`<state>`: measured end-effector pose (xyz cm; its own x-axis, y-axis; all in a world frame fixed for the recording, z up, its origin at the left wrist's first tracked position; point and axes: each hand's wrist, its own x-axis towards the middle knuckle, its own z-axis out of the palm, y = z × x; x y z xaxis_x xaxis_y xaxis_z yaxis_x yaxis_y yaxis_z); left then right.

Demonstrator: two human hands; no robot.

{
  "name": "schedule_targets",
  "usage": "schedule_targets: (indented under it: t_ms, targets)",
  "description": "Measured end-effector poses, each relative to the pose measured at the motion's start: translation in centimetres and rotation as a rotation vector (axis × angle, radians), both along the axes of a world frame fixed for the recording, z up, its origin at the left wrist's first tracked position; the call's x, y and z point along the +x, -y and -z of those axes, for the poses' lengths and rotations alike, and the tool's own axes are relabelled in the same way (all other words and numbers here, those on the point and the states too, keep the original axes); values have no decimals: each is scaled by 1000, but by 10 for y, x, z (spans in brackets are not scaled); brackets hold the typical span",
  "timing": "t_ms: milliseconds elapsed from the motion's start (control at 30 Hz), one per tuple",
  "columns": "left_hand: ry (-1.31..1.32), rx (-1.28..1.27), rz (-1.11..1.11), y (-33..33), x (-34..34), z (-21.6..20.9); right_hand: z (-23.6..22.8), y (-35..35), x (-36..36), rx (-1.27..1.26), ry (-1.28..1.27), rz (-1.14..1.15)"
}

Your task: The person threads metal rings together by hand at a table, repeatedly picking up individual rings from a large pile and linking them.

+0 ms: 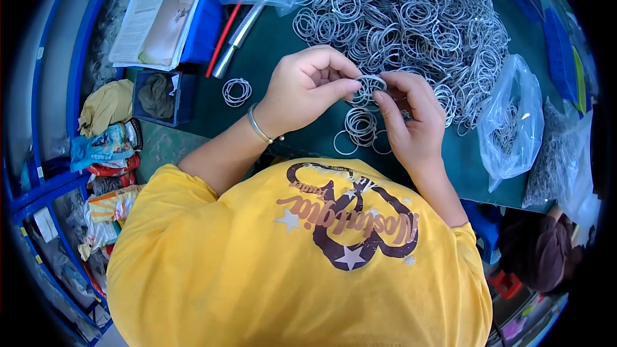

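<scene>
Between my two hands, over the dark green table (283, 148), I hold metal rings (367, 88) that look like thin silver loops. My left hand (315, 83) pinches their left side with thumb and forefinger. On the other side, the thumb and fingers of my right hand (411, 106) grip them too. Just below my fingers lies a small cluster of loose rings (358, 127), with single loops beside it. A large heap of the same rings (418, 13) spreads beyond my hands. Left of my left wrist sits a little bundle of rings (236, 92).
On the right, a clear plastic bag (511, 122) holds more rings, with further filled bags (546, 154) next to it. Far left are papers (157, 19), a blue bin (202, 26), a red stick (223, 38), a silver tool (238, 38) and a dark box (160, 97). Blue shelving (45, 199) stands left.
</scene>
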<state>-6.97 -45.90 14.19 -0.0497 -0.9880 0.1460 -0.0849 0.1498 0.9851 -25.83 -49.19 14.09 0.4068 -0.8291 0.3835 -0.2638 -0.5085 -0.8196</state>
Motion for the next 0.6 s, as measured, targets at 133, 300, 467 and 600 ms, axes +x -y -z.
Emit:
schedule_targets:
  t_ms: [133, 300, 467, 600]
  targets:
    - [-140, 52, -8, -4, -1, -5, 8, 1, -7, 93, 57, -59]
    - [96, -169, -23, -4, -2, -5, 1, -2, -4, 88, 21, -12]
    - [346, -409, -22, -1, -3, -8, -6, -2, -3, -17, 99, 0]
    - [376, -433, -33, 0, -3, -8, -4, 0, -7, -117, 87, -31]
